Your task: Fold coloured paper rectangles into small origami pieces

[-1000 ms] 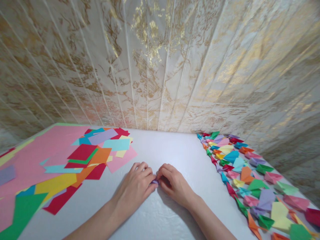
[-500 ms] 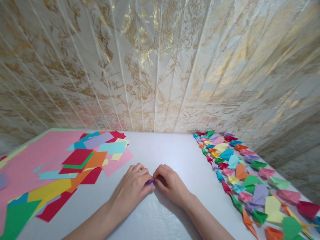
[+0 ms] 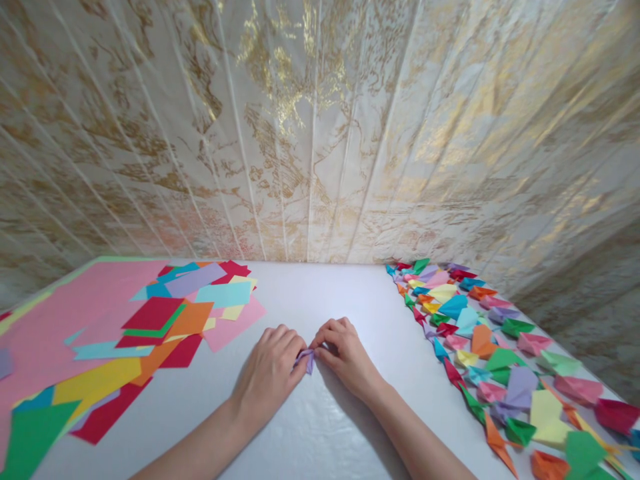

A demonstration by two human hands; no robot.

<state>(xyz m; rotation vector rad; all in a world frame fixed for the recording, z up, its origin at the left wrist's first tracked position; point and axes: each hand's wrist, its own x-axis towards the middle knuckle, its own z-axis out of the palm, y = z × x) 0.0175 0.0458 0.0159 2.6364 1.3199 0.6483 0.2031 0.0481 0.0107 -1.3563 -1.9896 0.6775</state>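
A small piece of folded purple paper (image 3: 309, 362) is held low over the white table, between my two hands. My left hand (image 3: 274, 360) grips it from the left, its fingers curled and partly covering it. On the other side, my right hand (image 3: 343, 353) pinches its upper right part between thumb and fingertips. A purple point of the paper sticks out below the fingers. The rest of its folded shape is hidden by my left fingers.
Loose coloured paper sheets (image 3: 155, 313) overlap on the left, partly on a large pink sheet (image 3: 85, 287). Rows of folded paper figures (image 3: 483, 341) cover the right side. A gold-patterned curtain (image 3: 300, 133) hangs behind the white table (image 3: 320, 287).
My right hand has risen slightly and turned at the paper. More of the purple paper now shows below my fingers. The left hand has hardly moved.
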